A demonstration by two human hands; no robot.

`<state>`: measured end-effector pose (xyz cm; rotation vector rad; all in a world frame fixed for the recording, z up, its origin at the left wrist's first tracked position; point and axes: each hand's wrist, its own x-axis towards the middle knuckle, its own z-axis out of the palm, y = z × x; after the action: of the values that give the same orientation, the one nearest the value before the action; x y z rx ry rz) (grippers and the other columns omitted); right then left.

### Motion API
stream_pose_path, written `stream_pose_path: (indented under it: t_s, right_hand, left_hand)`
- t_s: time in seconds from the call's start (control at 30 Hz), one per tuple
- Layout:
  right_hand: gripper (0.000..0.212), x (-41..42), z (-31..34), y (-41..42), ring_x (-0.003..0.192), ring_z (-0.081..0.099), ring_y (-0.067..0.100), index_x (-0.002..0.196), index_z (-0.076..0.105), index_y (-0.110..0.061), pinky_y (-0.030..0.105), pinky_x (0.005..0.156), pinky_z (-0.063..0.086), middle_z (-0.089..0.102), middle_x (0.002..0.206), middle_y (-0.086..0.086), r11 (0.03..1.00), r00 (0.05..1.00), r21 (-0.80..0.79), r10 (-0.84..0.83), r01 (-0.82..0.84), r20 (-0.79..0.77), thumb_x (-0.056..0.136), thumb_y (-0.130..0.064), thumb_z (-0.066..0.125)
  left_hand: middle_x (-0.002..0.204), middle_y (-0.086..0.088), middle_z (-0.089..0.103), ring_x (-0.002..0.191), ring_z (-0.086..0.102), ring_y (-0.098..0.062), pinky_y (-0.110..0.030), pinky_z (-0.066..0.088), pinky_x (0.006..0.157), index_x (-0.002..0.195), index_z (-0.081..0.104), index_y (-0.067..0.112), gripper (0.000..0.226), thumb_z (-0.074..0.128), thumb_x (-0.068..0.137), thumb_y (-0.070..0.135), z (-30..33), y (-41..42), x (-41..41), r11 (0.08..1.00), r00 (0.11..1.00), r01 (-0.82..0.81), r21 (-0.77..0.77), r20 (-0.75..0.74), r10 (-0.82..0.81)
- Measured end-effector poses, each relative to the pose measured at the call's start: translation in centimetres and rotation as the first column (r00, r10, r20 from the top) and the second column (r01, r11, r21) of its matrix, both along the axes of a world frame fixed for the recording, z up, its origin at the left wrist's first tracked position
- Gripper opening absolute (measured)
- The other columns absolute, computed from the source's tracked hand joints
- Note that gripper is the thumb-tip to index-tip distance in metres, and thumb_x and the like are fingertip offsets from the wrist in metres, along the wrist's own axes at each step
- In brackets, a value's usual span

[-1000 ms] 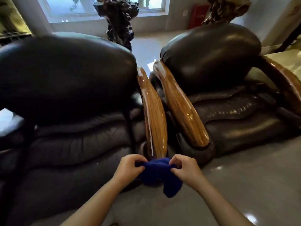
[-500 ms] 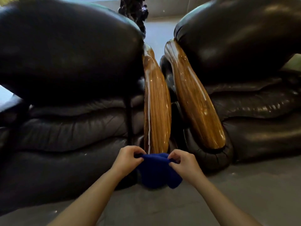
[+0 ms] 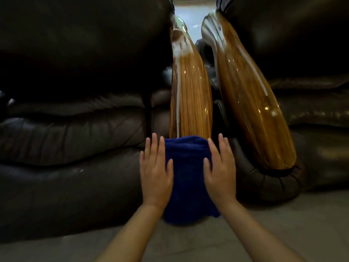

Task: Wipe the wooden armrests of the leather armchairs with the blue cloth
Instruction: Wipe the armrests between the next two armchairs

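Two dark leather armchairs stand side by side. The left armchair [image 3: 71, 129] has a glossy wooden armrest [image 3: 190, 95] running up the middle of the view. The blue cloth [image 3: 186, 174] is draped over the near end of that armrest and hangs down its front. My left hand [image 3: 155, 167] lies flat against the cloth's left side, fingers straight and together. My right hand [image 3: 220, 167] presses flat on the cloth's right side. The right armchair [image 3: 311, 110] has its own wooden armrest [image 3: 251, 103], bare and shiny.
A narrow dark gap separates the two armrests. Grey polished floor [image 3: 283, 229] lies in front of the chairs, under my forearms. A bright strip of floor [image 3: 192, 17] shows between the chair backs at the top.
I have come much closer to the chairs. Both hands let go of their pinch on the bunched cloth and now lie flat, with the cloth spread over the left armrest's end.
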<state>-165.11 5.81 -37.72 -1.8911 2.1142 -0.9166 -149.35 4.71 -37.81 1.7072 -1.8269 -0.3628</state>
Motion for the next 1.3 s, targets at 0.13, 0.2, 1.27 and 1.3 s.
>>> stream_pose_path:
  t_s: [0.13, 0.2, 1.27, 1.3]
  right_hand:
    - [0.058, 1.6, -4.6, 1.2, 0.144, 0.001, 0.017, 0.147, 0.005, -0.021, 0.039, 0.117, 0.005, 0.006, 0.157, 0.007, 0.995, 0.994, 0.026, 0.097, -0.096, -0.04, 0.095, -0.031, 0.028]
    - [0.061, 2.3, -6.2, 0.0, 0.144, -0.005, 0.013, 0.146, -0.002, -0.023, 0.038, 0.117, 0.003, -0.002, 0.157, 0.002, 0.995, 0.996, 0.053, 0.084, -0.084, 0.004, 0.094, -0.035, 0.026]
    - [0.059, 0.6, 1.1, -23.7, 0.143, 0.011, 0.025, 0.145, 0.018, -0.01, 0.047, 0.113, 0.021, 0.015, 0.155, 0.01, 0.989, 0.953, 0.143, 0.024, 0.021, -0.303, 0.092, -0.034, 0.024]
    - [0.059, 0.5, 1.4, -24.7, 0.142, 0.011, 0.025, 0.145, 0.018, -0.01, 0.047, 0.113, 0.022, 0.015, 0.154, 0.01, 0.989, 0.954, 0.144, 0.028, 0.016, -0.3, 0.092, -0.034, 0.025]
  left_hand:
    - [0.154, 0.003, -0.003, 0.143, -0.007, -0.01, -0.038, 0.001, 0.117, 0.144, -0.005, 0.023, 0.058, 0.022, 0.093, 0.032, -5.3, 1.9, -2.6, 0.991, 0.988, 0.109, 0.072, 0.1, -0.116]
    - [0.153, 0.003, -0.007, 0.142, -0.01, -0.012, -0.041, 0.001, 0.119, 0.143, -0.006, 0.021, 0.059, 0.019, 0.092, 0.035, -6.9, 0.5, -3.7, 0.992, 0.99, 0.071, 0.106, 0.112, -0.082]
    - [0.153, -0.006, 0.014, 0.141, 0.015, -0.024, -0.049, 0.016, 0.11, 0.144, 0.009, 0.011, 0.058, 0.024, 0.091, 0.03, 0.1, -22.7, -5.9, 0.994, 0.973, 0.035, 0.106, 0.223, -0.058]
    - [0.154, -0.004, 0.008, 0.142, 0.01, -0.022, -0.046, 0.013, 0.112, 0.144, 0.005, 0.013, 0.057, 0.021, 0.092, 0.032, 0.3, -23.6, -6.0, 0.992, 0.975, 0.038, 0.122, 0.212, -0.064]
